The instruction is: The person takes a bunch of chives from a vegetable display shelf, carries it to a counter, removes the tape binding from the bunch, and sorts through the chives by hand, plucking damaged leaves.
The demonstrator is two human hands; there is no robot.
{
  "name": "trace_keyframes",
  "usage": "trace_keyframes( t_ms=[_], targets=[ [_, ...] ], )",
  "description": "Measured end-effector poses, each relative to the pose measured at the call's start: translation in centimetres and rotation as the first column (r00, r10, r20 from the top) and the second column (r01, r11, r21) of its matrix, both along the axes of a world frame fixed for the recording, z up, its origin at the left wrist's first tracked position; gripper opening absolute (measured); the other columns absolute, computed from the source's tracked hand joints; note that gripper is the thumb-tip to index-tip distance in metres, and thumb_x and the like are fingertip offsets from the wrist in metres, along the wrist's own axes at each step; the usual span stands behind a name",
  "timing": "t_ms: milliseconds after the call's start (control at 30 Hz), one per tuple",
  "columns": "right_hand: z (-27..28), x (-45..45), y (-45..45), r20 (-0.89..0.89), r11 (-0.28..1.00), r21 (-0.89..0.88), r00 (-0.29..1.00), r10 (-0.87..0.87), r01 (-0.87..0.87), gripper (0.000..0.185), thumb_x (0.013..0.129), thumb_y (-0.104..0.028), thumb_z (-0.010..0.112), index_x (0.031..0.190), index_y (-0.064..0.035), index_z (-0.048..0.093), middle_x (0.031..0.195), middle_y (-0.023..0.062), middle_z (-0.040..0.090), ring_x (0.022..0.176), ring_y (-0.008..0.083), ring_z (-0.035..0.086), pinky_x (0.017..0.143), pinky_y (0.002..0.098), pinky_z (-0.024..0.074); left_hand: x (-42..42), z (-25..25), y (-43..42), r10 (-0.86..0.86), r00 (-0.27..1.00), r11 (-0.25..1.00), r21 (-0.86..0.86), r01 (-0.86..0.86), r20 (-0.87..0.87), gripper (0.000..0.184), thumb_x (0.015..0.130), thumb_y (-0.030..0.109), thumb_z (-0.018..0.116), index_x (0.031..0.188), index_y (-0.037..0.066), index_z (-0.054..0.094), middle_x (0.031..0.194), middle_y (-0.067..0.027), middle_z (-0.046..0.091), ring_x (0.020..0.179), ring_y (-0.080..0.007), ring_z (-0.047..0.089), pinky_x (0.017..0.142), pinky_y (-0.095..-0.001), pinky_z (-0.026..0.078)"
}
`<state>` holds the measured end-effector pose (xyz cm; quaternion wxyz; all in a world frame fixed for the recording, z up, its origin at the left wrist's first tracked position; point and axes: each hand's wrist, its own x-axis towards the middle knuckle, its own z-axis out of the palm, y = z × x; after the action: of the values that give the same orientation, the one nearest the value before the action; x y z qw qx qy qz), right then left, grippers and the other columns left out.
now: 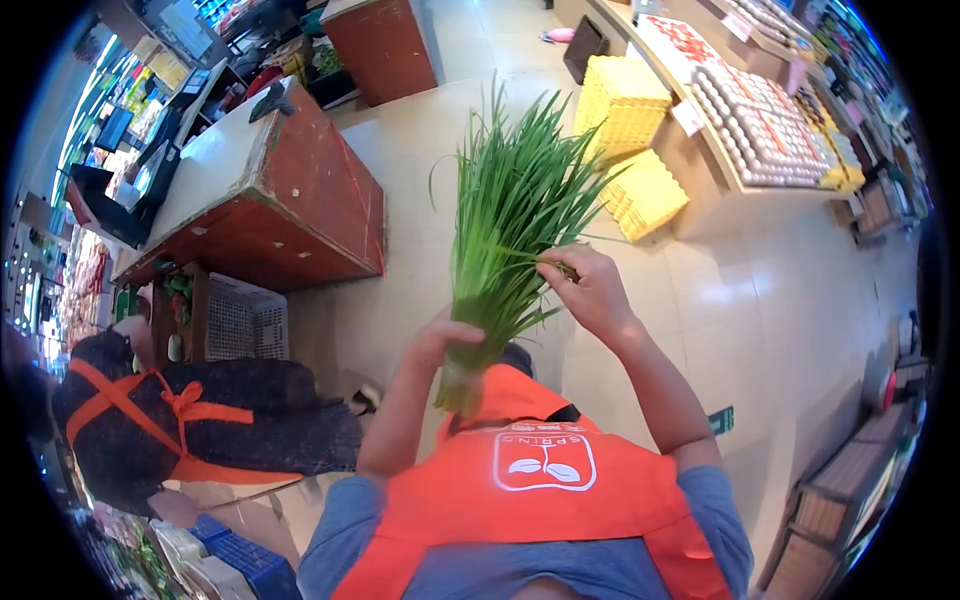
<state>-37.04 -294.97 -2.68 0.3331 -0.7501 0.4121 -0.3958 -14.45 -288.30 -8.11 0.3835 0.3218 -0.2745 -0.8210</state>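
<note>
A thick bunch of long green Chinese chives (pixel 515 215) stands before me, its leaf tips fanning out away from my body and its pale stem ends near my apron. Around the lower stems my left hand (pixel 447 338) is closed, with the thumb across the front. On the bunch's right side my right hand (pixel 585 285) pinches a thin chive leaf between thumb and forefinger. Part of my left fingers is hidden behind the stems. My red apron (pixel 545 460) lies just below the stem ends.
A worn red-brown counter (pixel 300 200) stands to the left, with a white plastic crate (pixel 245 315) beside it. Egg trays (pixel 760 130) cover a stand at right; yellow trays (pixel 625 100) are stacked on the floor. A co-worker in dark clothes (pixel 250 400) is close on my left.
</note>
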Motion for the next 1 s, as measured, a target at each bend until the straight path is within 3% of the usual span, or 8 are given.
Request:
trace_keyframes(
  t_ms=[100,300,433,567,667,800,900,1000],
  targets=[
    [0.6,2.8,-6.9,-0.014,0.992,0.111,0.998,0.062,-0.06,0.015,0.08,-0.015,0.062,0.086,-0.0005,0.062,0.074,0.008,0.06,0.063,0.0178,0.055,0.056,0.028,0.044,2.8,0.0,-6.3,0.011,0.999,0.999,-0.033,-0.012,-0.03,0.069,0.061,0.006,0.063,0.126,-0.001,0.042,0.117,-0.0124,0.054,0.106,-0.0217,0.052,0.091,-0.0326,0.041],
    [2.4,6.6,-19.5,0.603,0.625,0.714,0.732,-0.319,-0.316,0.008,0.087,-0.016,0.052,0.083,-0.0105,0.048,0.06,-0.0057,0.034,0.041,0.0037,0.027,0.037,0.0186,0.0229,9.2,-1.6,-18.5,0.108,0.99,0.982,-0.165,-0.092,0.089,0.078,0.054,0.001,0.068,0.127,0.0,0.041,0.119,-0.0107,0.054,0.11,-0.0222,0.05,0.096,-0.0333,0.037],
    [-1.2,6.0,-26.5,0.79,0.683,0.594,0.471,-0.393,-0.425,0.012,0.087,-0.02,0.048,0.078,-0.0134,0.043,0.059,-0.0053,0.031,0.045,0.0034,0.028,0.037,0.0181,0.0214,14.0,-3.5,-25.1,0.115,0.98,0.987,-0.129,-0.095,0.159,0.073,0.057,-0.001,0.07,0.126,0.002,0.044,0.116,-0.0082,0.056,0.106,-0.0194,0.052,0.093,-0.0314,0.039],
    [-6.0,5.8,-33.6,0.674,0.551,0.739,0.394,-0.625,-0.388,0.012,0.086,-0.019,0.047,0.076,-0.0133,0.043,0.06,-0.0025,0.036,0.043,0.0056,0.03,0.036,0.0192,0.022,16.8,-3.0,-32.3,0.337,0.891,0.935,-0.223,-0.277,0.304,0.055,0.062,0.001,0.072,0.114,0.002,0.055,0.107,-0.0057,0.06,0.098,-0.0185,0.056,0.086,-0.0305,0.043],
    [-8.3,6.2,-40.4,0.644,0.534,0.764,0.391,-0.657,-0.362,0.011,0.085,-0.017,0.047,0.076,-0.0124,0.043,0.06,-0.0017,0.037,0.042,0.006,0.03,0.035,0.0196,0.0221,19.5,-4.0,-38.5,0.484,0.674,0.873,-0.366,-0.323,0.558,0.049,0.063,0.008,0.073,0.109,0.003,0.057,0.102,-0.0072,0.063,0.092,-0.0184,0.059,0.081,-0.0299,0.045],
    [-7.9,9.5,-52.4,0.653,0.551,0.756,0.466,-0.597,-0.353,0.011,0.085,-0.016,0.047,0.075,-0.0128,0.042,0.058,-0.0019,0.036,0.041,0.0058,0.029,0.034,0.0198,0.0217,22.1,-2.0,-47.5,0.561,0.117,0.798,-0.498,-0.339,0.82,0.041,0.065,0.013,0.068,0.103,0.005,0.058,0.097,-0.0142,0.061,0.088,-0.0267,0.06,0.075,-0.0335,0.047],
    [-6.2,14.7,-61.9,0.64,0.568,0.742,0.626,-0.445,-0.355,0.014,0.086,-0.015,0.046,0.073,-0.0137,0.041,0.058,-0.0025,0.036,0.04,0.0057,0.029,0.033,0.0191,0.0225,25.0,-3.5,-53.4,0.575,-0.497,0.728,-0.684,-0.051,0.65,0.054,0.061,0.005,0.066,0.114,0.007,0.053,0.091,-0.0086,0.06,0.083,-0.0253,0.059,0.074,-0.0366,0.047],
    [-4.7,21.7,-69.6,0.621,0.503,0.75,0.719,-0.312,-0.43,0.013,0.085,-0.014,0.046,0.074,-0.0138,0.04,0.058,-0.0023,0.038,0.04,0.0042,0.029,0.034,0.0183,0.0218,27.7,-3.0,-57.3,0.531,-0.663,0.713,-0.701,0.013,0.527,0.057,0.059,0.002,0.063,0.114,0.009,0.054,0.093,-0.01,0.056,0.086,-0.0291,0.055,0.075,-0.0385,0.043]
  ],
)
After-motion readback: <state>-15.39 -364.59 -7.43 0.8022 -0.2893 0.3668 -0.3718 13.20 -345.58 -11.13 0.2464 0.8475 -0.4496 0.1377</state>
